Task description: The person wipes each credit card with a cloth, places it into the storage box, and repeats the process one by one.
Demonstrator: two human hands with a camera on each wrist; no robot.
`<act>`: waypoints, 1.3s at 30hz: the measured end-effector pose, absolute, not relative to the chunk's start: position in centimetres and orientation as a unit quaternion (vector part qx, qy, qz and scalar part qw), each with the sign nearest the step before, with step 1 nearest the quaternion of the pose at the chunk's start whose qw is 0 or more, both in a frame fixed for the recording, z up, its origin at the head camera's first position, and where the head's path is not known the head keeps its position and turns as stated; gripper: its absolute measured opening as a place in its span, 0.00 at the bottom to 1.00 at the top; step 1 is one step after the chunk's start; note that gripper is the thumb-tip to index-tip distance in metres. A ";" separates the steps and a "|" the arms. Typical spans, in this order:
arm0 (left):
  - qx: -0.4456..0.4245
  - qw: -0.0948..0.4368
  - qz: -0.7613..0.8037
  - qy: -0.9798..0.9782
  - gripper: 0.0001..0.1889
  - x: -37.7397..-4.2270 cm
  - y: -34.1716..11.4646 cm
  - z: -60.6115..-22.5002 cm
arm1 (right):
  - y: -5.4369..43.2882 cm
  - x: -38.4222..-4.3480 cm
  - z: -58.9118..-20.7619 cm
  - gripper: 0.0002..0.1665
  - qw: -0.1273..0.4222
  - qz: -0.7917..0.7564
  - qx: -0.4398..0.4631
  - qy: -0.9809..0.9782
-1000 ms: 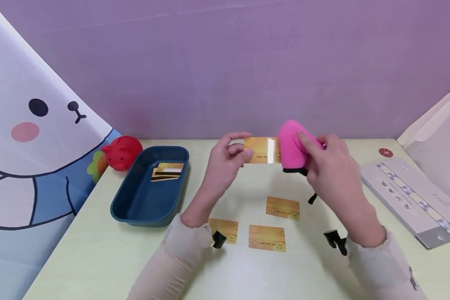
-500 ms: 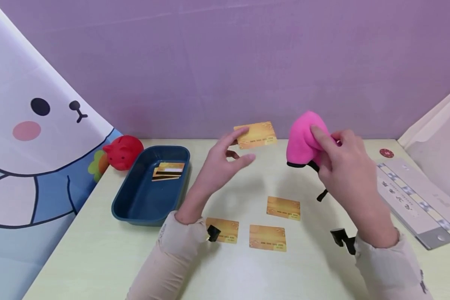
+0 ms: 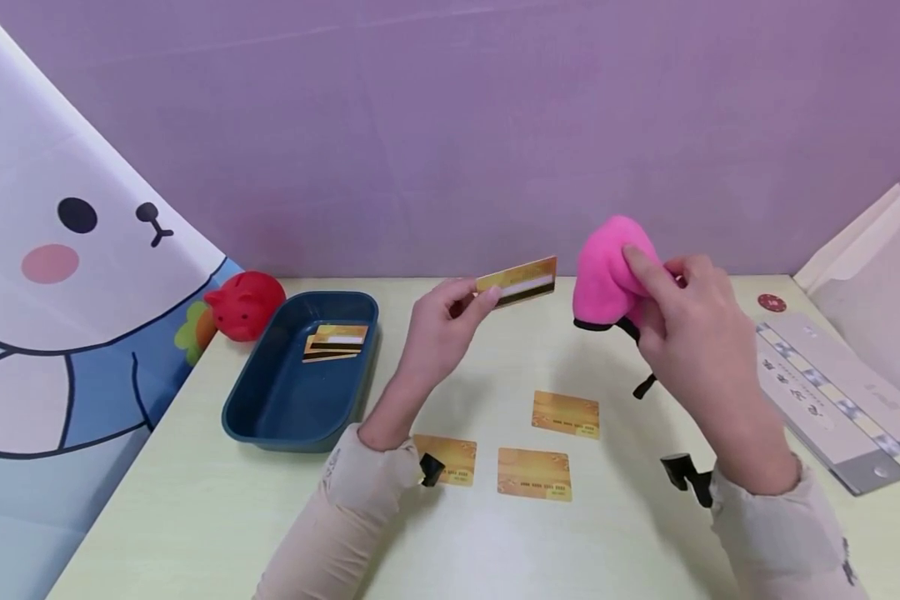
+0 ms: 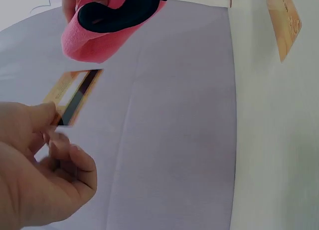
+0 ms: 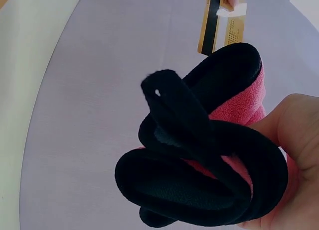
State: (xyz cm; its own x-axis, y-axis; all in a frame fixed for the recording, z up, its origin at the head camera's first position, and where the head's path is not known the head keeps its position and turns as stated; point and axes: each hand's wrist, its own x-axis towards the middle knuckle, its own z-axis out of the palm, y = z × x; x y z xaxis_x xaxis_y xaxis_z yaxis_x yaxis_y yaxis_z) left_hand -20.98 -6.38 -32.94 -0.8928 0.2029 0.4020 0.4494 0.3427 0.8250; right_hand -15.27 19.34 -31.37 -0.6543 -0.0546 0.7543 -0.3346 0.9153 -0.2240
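Pink cloth (image 3: 607, 271) clamped in right hand (image 3: 696, 333); left hand (image 3: 444, 329) pinches gold card (image 3: 523, 280) at cloth's nine o'clock, head view; hole (image 5: 157, 92) in black strap (image 5: 179, 113): right wrist only.

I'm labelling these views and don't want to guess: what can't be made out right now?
Head: lower left part of the held card, covered by the left hand's fingers.
Head: left part of the leftmost table card, behind the left sleeve and black wrist piece.
Head: lettering on the cards in the blue tray, too small.
Left wrist: top of the pink cloth item, beyond the upper edge.
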 end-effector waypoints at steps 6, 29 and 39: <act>-0.186 0.109 -0.553 -0.805 0.11 -20.9 -6.3 -32.8 | 19.3 -15.1 -31.0 0.26 0.404 0.178 0.104 -0.891; -0.251 0.155 -0.580 -0.760 0.19 -20.6 -4.7 -33.7 | 15.6 -13.5 -30.9 0.25 0.436 0.155 0.203 -0.863; -0.246 0.071 -0.648 -0.717 0.17 -19.4 -3.6 -33.9 | 13.8 -14.1 -33.1 0.32 0.413 0.143 0.224 -0.871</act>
